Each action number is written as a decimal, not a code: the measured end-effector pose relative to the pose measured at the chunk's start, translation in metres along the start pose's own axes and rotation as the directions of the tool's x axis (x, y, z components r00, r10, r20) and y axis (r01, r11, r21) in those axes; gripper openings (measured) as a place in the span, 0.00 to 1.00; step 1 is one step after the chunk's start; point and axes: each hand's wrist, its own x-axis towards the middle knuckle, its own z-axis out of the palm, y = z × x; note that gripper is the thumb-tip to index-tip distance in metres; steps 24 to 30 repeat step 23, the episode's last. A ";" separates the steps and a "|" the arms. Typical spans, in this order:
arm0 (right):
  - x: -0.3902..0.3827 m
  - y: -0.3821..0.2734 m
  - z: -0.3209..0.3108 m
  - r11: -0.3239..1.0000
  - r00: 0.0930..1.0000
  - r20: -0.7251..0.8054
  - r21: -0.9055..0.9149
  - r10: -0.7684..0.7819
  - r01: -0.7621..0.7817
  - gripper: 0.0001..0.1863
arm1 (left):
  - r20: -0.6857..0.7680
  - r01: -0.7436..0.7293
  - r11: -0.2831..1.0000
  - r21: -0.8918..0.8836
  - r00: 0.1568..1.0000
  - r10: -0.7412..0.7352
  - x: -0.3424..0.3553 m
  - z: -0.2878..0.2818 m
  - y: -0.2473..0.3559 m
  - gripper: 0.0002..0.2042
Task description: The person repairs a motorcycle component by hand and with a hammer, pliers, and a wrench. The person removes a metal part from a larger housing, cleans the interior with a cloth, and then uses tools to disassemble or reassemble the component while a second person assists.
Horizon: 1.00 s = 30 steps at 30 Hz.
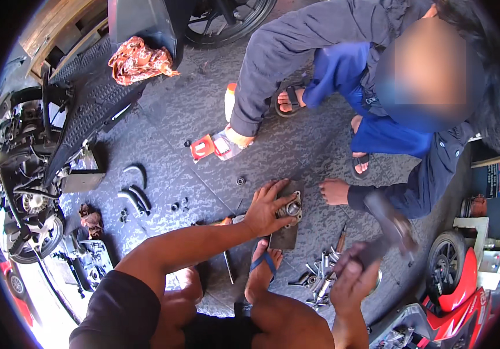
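Note:
My left hand [265, 210] holds a round metal part with a flange [289, 210] down on a flat dark metal plate [285, 237]. Its fingers lie over the plate's far end, the thumb against the part. To the right, my right hand [354, 280] is wrapped round the handle of a hammer [390, 224], raised over the floor and smeared by motion. Beneath it lies a pile of sockets and metal tools [321, 278]. A small metal ring [240, 181] sits on the floor beyond my left hand.
Opposite me crouches a person in a dark jacket [314, 35], one hand on a red and clear packet [218, 146], the other hand [334, 191] close to the plate. Black curved hoses [136, 198] lie left. A screwdriver [341, 238] is near the tools. Motorcycle parts [32, 145] stand left; a red motorcycle [456, 308] stands right.

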 end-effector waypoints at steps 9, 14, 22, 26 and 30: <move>-0.067 0.080 0.018 0.900 0.905 0.054 -0.140 0.423 -0.412 0.19 | 0.013 -0.114 0.993 -0.034 0.993 0.115 0.009 -0.014 0.010 0.24; -0.093 0.087 0.016 0.804 0.803 0.061 0.000 0.593 -0.594 0.18 | 0.045 -0.186 0.966 -0.182 0.979 0.197 0.018 -0.020 0.007 0.19; -0.081 0.085 0.015 0.839 0.837 0.085 -0.129 0.541 -0.529 0.17 | 0.077 -0.125 0.945 -0.302 0.985 0.155 0.014 -0.018 0.006 0.19; -0.077 0.083 0.014 0.836 0.830 0.110 -0.135 0.547 -0.532 0.19 | 0.085 -0.115 0.942 -0.315 0.985 0.148 0.014 -0.018 0.006 0.19; -0.077 0.083 0.014 0.836 0.830 0.110 -0.135 0.547 -0.532 0.19 | 0.085 -0.115 0.942 -0.315 0.985 0.148 0.014 -0.018 0.006 0.19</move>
